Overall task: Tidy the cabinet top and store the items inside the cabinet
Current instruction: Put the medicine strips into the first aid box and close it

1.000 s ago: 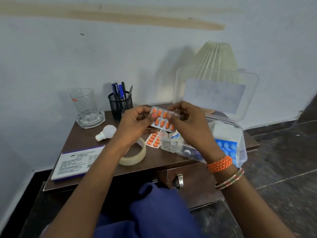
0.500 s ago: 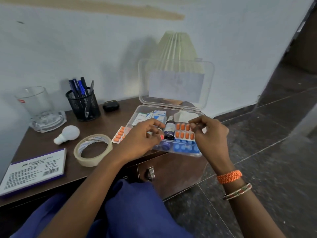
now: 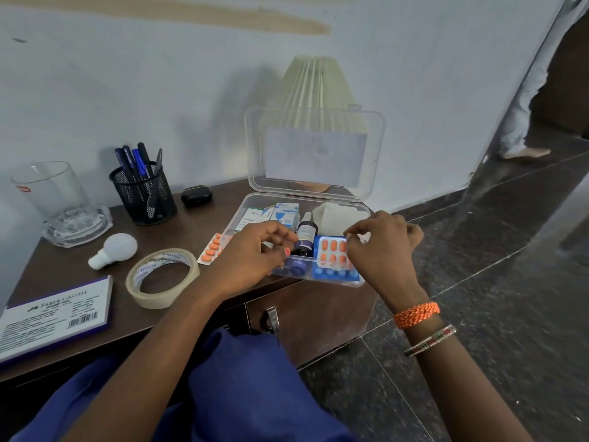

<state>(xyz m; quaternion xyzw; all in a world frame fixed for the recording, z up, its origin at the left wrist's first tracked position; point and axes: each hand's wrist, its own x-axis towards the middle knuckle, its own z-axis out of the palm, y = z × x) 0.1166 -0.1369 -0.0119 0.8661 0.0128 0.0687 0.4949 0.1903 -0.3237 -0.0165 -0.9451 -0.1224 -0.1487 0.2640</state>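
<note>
An open clear plastic box [image 3: 366,215] stands on the brown cabinet top [image 3: 191,228] with its lid upright. An orange blister strip [image 3: 333,253] lies inside it on blue strips, beside a small dark bottle [image 3: 306,236] and white cartons [image 3: 280,213]. My right hand [image 3: 382,250] pinches that strip's far right corner. With loosely curled fingers, my left hand [image 3: 251,253] hovers over the box's front left, fingertips at the bottle, holding nothing that I can see. A second orange strip [image 3: 212,248] lies on the cabinet, left of the box.
On the cabinet top: a tape roll [image 3: 162,282], white bulb [image 3: 114,250], mesh pen holder [image 3: 143,196], black earbud case [image 3: 196,196], glass [image 3: 51,189] on a glass dish, Faber-Castell box [image 3: 54,314], pleated lamp [image 3: 315,90]. A drawer handle [image 3: 271,319] is below. A person's legs [image 3: 526,122] stand far right.
Both hands carried the orange strip from mid-air down into the box. My left hand let go of it; my right hand still pinches its corner. The view swung right.
</note>
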